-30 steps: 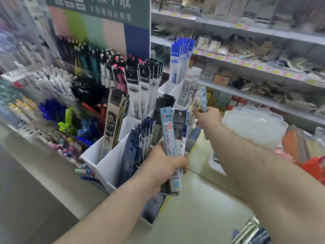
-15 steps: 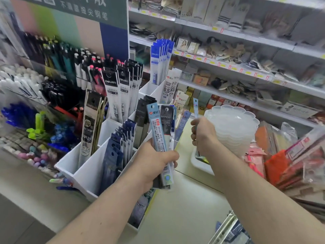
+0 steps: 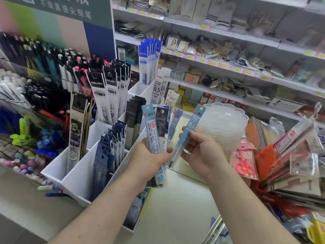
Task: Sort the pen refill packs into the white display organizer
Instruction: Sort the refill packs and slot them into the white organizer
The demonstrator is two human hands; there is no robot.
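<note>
My left hand (image 3: 147,160) grips a fanned bundle of pen refill packs (image 3: 155,131), light blue and black ones, held upright in front of the white display organizer (image 3: 79,171). My right hand (image 3: 202,152) holds a single light blue refill pack (image 3: 189,131) marked 0.5, tilted, right beside the bundle. The organizer stands on the counter with several compartments holding black, dark blue, white and blue packs upright.
A stack of clear scalloped plastic dishes (image 3: 223,124) sits just behind my right hand. Packaged goods and pink scissors (image 3: 244,166) pile up at the right. Pen racks (image 3: 44,67) fill the left; shelves of small goods run along the back.
My right hand drew back from the organizer's rear compartments toward the bundle, still holding a light blue pack. The view shifted right.
</note>
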